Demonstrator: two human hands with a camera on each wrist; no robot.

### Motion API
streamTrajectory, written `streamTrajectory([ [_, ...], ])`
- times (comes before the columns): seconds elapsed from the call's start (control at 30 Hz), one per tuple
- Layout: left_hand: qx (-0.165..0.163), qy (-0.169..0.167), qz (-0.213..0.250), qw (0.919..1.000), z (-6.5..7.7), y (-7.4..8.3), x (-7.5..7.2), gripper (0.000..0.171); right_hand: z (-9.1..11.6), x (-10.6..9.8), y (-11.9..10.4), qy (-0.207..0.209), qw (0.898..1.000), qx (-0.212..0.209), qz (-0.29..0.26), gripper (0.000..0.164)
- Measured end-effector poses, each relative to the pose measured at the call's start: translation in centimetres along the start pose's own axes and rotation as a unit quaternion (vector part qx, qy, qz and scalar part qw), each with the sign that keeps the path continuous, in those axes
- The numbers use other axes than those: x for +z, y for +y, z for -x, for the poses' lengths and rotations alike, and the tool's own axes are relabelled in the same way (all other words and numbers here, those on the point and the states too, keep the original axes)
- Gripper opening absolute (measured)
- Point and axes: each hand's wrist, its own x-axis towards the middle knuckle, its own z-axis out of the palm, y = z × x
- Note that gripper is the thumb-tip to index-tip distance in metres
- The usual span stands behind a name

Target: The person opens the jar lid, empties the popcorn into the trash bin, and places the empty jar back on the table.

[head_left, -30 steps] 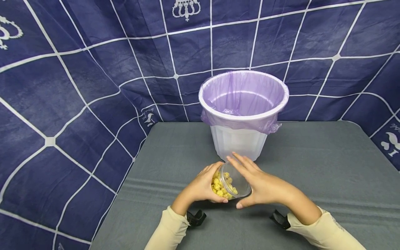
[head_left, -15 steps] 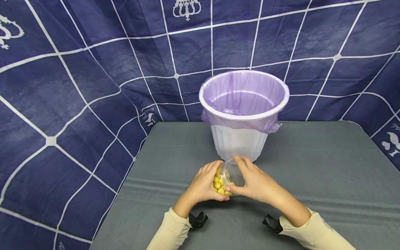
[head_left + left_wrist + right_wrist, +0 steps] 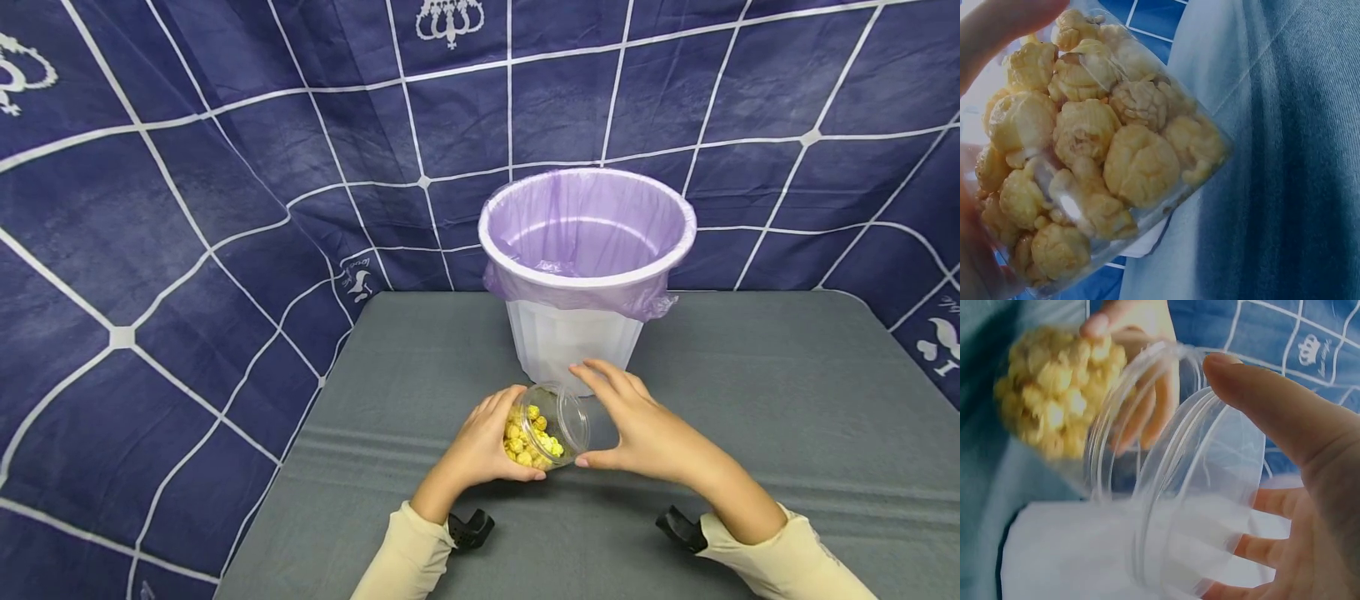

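A clear plastic jar (image 3: 534, 433) of yellow popcorn (image 3: 1085, 137) lies tipped on its side, its mouth facing right. My left hand (image 3: 483, 442) grips the jar round its base, thumb low and fingers over the top. A clear round lid (image 3: 1210, 469) stands beside the mouth, with a narrow gap from the jar's rim (image 3: 1116, 419) in the right wrist view. My right hand (image 3: 645, 429) holds this lid by its edge, thumb on one side and fingertips on the other. The popcorn sits in the jar's lower part.
A white bin (image 3: 573, 342) with a purple liner bag (image 3: 588, 225) over its rim stands just beyond my hands. Grey cloth (image 3: 390, 367) covers the table. Blue curtains (image 3: 300, 167) with white lines hang behind and at the sides.
The right hand first closed in leftward on the lid against the jar, then drew back right. The jar has turned slightly, and a ring of the lid now shows beside its mouth.
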Motion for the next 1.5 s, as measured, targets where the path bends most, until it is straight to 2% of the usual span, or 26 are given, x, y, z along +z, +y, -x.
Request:
streamTrajectory([
  [0.2, -0.015, 0.019, 0.024, 0.9994, 0.1, -0.4, 0.0, 0.107, 1.4, -1.1, 2.5, 0.014, 0.999, 0.042, 0.027, 0.099],
  [0.43, -0.024, 0.026, 0.025, 0.9991, 0.3, -0.5, 0.1, 0.108, 3.1, -0.9, 6.3, -0.021, 0.992, 0.124, 0.03, 0.101],
  [0.63, -0.038, 0.034, 0.023, 0.9984, 0.4, -0.4, 0.3, 0.109, 4.1, 0.4, 9.2, -0.036, 0.986, 0.155, 0.046, 0.099],
  [0.87, -0.051, 0.042, 0.02, 0.9976, 0.4, -0.5, 0.5, 0.107, 4.8, 3.1, 11.6, -0.067, 0.979, 0.184, 0.062, 0.098],
  [1.03, -0.054, 0.048, 0.025, 0.9971, 0.5, -0.5, 0.6, 0.106, 4.7, 4.2, 12.2, -0.073, 0.977, 0.191, 0.061, 0.097],
  [1.27, -0.059, 0.056, 0.03, 0.9962, 0.5, -0.6, 0.6, 0.107, 4.6, 4.3, 12.4, -0.073, 0.977, 0.197, 0.042, 0.097],
  [1.37, -0.06, 0.067, 0.029, 0.9956, 0.6, -0.6, 0.7, 0.108, 4.3, 3.4, 12.5, -0.048, 0.982, 0.181, 0.03, 0.087],
  [1.5, -0.063, 0.082, 0.035, 0.994, 0.7, -0.6, 0.8, 0.107, 3.1, 1.3, 12.0, 0.019, 0.991, 0.136, -0.005, 0.067],
])
